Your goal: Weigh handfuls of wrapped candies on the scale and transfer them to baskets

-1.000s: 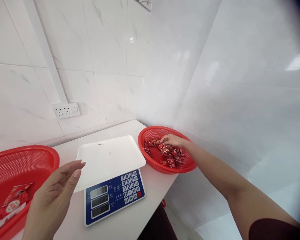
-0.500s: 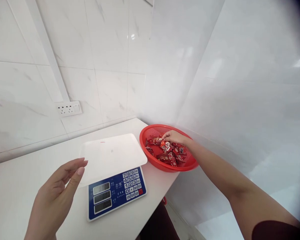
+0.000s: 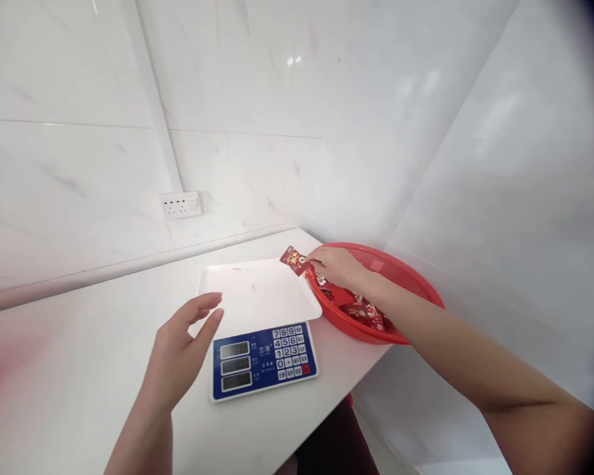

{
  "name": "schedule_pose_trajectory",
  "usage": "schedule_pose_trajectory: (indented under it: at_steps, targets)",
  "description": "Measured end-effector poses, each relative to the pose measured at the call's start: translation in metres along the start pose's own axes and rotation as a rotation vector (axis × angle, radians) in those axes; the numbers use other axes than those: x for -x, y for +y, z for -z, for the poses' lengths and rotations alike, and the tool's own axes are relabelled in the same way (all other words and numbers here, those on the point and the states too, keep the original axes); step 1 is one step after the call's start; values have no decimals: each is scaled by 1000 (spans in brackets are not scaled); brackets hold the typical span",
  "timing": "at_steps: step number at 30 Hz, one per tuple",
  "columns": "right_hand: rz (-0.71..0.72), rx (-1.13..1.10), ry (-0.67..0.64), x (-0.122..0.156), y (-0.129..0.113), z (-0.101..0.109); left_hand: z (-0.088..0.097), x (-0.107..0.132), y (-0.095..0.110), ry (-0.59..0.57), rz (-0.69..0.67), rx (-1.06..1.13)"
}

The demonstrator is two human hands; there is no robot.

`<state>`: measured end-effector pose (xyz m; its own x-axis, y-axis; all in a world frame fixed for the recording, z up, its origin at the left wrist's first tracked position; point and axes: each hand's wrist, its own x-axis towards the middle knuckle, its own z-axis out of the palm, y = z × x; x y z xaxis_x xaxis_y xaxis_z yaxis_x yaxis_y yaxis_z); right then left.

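Note:
My right hand pinches a small red candy packet just above the far right corner of the scale's white weighing tray. Behind that hand sits a red mesh basket holding several red wrapped candies. My left hand hovers open, fingers loosely stretched, over the counter at the tray's near left edge and touches nothing. The blue electronic scale shows three displays and a keypad facing me.
The white counter meets marble-patterned tiled walls in a corner. A white socket strip is mounted on the back wall below a vertical cable duct. The counter's front edge drops off at right. A sliver of red shows at the far left edge.
My right hand has lifted a candy packet out of the basket and carried it left to the tray's corner. The view has swung right, so the left red basket is out of frame.

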<state>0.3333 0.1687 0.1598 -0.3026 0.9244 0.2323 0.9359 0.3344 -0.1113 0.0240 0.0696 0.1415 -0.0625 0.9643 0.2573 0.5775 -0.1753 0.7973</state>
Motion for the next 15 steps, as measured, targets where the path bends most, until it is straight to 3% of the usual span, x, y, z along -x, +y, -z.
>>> schedule_pose_trajectory:
  at_steps: [3,7,9,15]
  targets:
    - [230,162,-124,-12,-45,-19,-2,-2,-4,-45,-5,-38]
    - [467,170,-111,-16,-81,-40,-6,-7,-12,-135,-43,-144]
    - [459,135,-93,-16,-84,-43,-7,-9,-17,-188,-69,-204]
    - [218,-60,-113,-21,-70,-41,-14,-12,-26,-291,-120,-301]
